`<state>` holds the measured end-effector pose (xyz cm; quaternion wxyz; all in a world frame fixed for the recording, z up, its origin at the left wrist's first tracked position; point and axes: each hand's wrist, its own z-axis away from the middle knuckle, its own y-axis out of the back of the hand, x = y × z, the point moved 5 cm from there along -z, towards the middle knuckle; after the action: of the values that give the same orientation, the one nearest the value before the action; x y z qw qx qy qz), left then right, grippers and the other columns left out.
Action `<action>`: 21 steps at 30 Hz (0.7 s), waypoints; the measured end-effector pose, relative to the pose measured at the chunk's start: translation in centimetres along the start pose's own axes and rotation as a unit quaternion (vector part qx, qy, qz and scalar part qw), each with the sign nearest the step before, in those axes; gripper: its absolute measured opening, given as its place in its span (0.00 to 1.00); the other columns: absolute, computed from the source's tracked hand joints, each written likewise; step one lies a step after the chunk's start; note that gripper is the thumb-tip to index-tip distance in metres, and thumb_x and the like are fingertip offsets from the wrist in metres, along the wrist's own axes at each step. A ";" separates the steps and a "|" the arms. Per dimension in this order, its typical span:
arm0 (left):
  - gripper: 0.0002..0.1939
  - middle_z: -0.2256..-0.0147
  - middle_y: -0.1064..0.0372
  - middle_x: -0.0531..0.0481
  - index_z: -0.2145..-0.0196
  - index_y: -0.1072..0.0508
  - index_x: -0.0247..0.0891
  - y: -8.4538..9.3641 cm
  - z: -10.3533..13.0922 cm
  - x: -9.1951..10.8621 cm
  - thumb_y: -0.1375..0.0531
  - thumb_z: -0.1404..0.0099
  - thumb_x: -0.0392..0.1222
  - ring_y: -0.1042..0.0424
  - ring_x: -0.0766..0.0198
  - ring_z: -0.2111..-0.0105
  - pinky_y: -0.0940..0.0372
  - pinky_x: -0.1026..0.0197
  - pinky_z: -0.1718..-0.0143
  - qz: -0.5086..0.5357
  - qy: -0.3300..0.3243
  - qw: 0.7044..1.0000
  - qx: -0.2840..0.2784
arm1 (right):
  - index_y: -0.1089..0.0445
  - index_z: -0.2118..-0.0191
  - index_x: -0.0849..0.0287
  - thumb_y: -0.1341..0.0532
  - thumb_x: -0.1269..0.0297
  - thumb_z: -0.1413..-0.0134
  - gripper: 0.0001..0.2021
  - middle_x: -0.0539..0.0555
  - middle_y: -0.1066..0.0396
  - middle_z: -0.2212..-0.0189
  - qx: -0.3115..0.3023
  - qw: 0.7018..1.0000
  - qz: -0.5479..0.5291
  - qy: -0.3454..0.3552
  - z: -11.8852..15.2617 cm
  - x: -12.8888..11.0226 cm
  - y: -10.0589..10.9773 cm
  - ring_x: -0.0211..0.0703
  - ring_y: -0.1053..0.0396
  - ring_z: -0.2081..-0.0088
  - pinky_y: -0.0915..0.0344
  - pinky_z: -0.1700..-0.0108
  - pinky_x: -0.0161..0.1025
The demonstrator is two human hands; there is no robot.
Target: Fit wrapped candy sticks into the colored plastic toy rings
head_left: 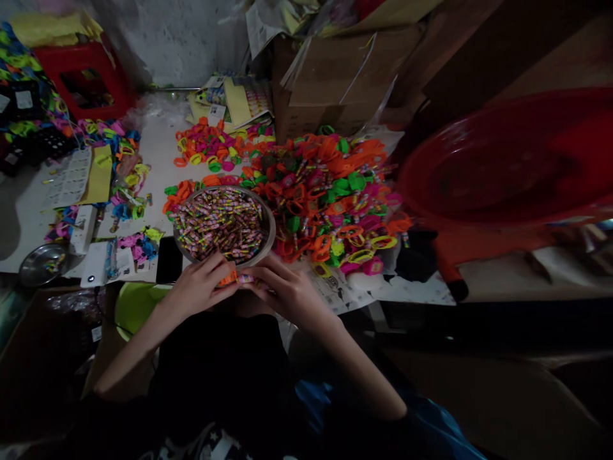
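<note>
My left hand (205,282) pinches a small orange plastic piece (228,276), which looks like one of the toy watches in the pile. My right hand (290,291) has its fingers closed on a wrapped candy roll (246,279), right beside the orange piece. Fingers cover parts of both items. Just beyond the hands stands a round bowl (272,237) full of small candy rolls (220,220) in pink, yellow and striped wrappers. To its right spreads a heap of toy watches (330,198) in orange, green, pink and yellow, with candy rolls among them.
A smaller heap of bright plastic pieces (205,144) lies behind the bowl. A cardboard box (345,76) stands at the back, a large red basin (502,166) on the right. Left are a red stool (89,80), a phone (169,259), a metal dish (43,265) and a power strip (83,229).
</note>
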<state>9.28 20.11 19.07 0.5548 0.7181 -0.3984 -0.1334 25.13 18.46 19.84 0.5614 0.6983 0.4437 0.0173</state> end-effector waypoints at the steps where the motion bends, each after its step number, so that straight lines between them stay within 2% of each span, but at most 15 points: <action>1: 0.11 0.65 0.34 0.48 0.61 0.32 0.36 0.0 0.0 0.0 0.46 0.33 0.47 0.28 0.63 0.68 0.32 0.63 0.67 0.000 -0.002 1.000 0.003 | 0.31 0.55 0.60 0.47 0.61 0.36 0.12 0.59 0.30 0.58 0.005 1.000 -0.007 0.001 0.0 0.0 0.1 0.41 0.27 0.64 0.30 0.65 0.35; 7: 0.09 0.65 0.34 0.48 0.61 0.31 0.37 -0.1 -0.1 0.0 0.46 0.33 0.45 0.29 0.63 0.67 0.33 0.63 0.67 0.010 -0.010 1.000 0.010 | 0.31 0.54 0.58 0.46 0.62 0.36 0.11 0.58 0.29 0.58 -0.001 1.000 -0.024 -0.007 -0.1 -0.2 0.3 0.42 0.27 0.61 0.30 0.61 0.36; 15: 0.08 0.68 0.34 0.50 0.63 0.30 0.38 0.6 -0.6 1.1 0.49 0.31 0.41 0.30 0.65 0.69 0.37 0.65 0.69 -0.048 -0.074 0.996 0.016 | 0.30 0.54 0.57 0.47 0.60 0.36 0.12 0.57 0.28 0.60 0.032 0.999 -0.004 -0.034 -0.1 -0.5 0.6 0.40 0.27 0.64 0.32 0.65 0.34; 21: 0.09 0.69 0.34 0.50 0.64 0.31 0.37 0.7 -0.6 1.6 0.49 0.31 0.40 0.31 0.66 0.71 0.40 0.64 0.73 -0.071 -0.090 0.993 0.033 | 0.30 0.57 0.57 0.45 0.62 0.37 0.09 0.55 0.27 0.63 0.061 0.997 -0.016 -0.044 0.1 -0.8 0.5 0.39 0.27 0.66 0.34 0.67 0.32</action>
<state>10.37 19.30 20.28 0.4817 0.7476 -0.3993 -0.2228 25.02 17.91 20.61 0.5371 0.7241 0.4298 -0.0494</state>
